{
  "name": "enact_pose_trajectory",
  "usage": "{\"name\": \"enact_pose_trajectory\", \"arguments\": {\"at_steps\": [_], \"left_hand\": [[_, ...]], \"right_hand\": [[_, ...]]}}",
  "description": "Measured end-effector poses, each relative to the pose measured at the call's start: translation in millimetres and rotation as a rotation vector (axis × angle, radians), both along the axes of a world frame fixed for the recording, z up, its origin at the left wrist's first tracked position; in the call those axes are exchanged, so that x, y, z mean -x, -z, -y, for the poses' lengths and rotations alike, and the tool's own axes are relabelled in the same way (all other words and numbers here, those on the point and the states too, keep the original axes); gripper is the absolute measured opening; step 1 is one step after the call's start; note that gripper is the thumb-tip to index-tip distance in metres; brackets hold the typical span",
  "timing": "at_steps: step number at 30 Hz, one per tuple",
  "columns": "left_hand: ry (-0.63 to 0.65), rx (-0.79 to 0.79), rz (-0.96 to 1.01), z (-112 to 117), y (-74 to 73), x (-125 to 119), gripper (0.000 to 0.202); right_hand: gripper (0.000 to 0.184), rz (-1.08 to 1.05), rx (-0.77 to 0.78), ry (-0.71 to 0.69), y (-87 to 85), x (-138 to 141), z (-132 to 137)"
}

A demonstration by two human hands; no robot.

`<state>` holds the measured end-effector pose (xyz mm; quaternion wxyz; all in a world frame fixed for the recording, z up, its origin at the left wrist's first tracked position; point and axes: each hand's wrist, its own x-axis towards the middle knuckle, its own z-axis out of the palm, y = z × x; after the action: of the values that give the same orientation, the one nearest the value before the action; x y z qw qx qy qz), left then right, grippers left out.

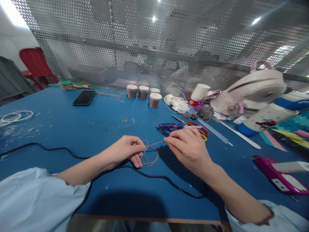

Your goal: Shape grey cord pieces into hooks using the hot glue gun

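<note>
Grey yarn [152,162] lies in loose loops between my two hands, low over the blue table. My left hand [130,149] pinches part of the loops between thumb and fingers. Its other fingers curl below. My right hand [187,146] is closed in a pinch on one end of the yarn, drawing a short stretch of it straight. Just beyond the right hand lie a blue glue gun [169,126] with a clear glue stick in its back and scissors [204,130] with red and yellow handles, partly hidden by that hand.
Small cups [155,101] stand at the back, near stacked paper cups [201,92] and a grey yarn ball [206,112]. A phone [84,97] lies back left. A white bag [253,87], a tumbler [267,117] and a magenta power strip [281,177] occupy the right. A black cable [154,176] crosses in front.
</note>
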<state>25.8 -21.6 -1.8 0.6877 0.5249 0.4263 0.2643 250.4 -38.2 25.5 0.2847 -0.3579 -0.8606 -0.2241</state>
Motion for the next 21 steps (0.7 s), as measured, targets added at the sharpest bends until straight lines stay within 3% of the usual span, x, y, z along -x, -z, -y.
{"name": "enact_pose_trajectory", "arguments": {"at_steps": [18, 21], "left_hand": [[-0.049, -0.008, 0.036, 1.7, -5.7, -1.7, 0.014], [-0.135, -0.021, 0.048, -0.6, -7.6, -0.7, 0.015]], "right_hand": [[0.008, -0.008, -0.083, 0.018, 1.6, 4.9, 3.5], [0.022, -0.045, -0.165, -0.037, -4.2, 1.8, 7.3]]}}
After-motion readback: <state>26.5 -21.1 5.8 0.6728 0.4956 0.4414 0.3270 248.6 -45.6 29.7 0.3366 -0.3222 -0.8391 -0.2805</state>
